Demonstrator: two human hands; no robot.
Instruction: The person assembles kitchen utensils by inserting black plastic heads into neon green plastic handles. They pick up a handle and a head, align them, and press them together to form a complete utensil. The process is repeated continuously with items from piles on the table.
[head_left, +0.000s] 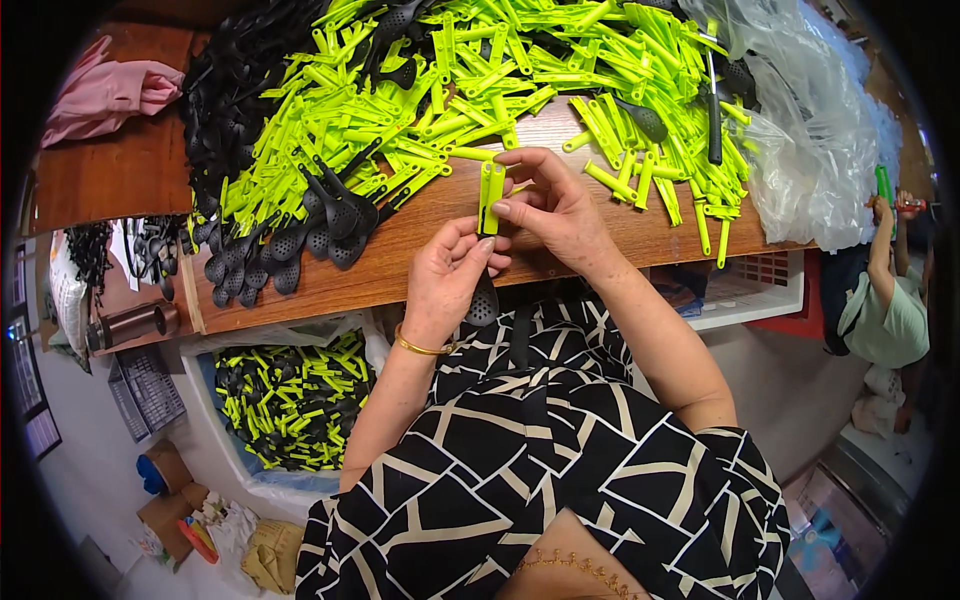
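Note:
Above the table's front edge my left hand [450, 275] is closed round the shaft of a black perforated spoon [482, 303], whose head hangs down below the fingers. My right hand [555, 210] pinches a lime-green handle piece [490, 190], held upright. Its lower end meets the top of the spoon's shaft at my left fingertips; how deep the shaft sits inside is hidden. Behind my hands spreads a big heap of loose lime-green handles [440, 120]. To its left, several black perforated spoon heads [340, 215] hang over the wooden table [545, 245].
A hammer [713, 125] lies right of the heap beside clear plastic bags [800, 150]. Below the table at left stands a lined bin [215, 385] full of green-handled black spoons. A white crate [745, 305] is under the right side. Another person [885, 315] is at far right.

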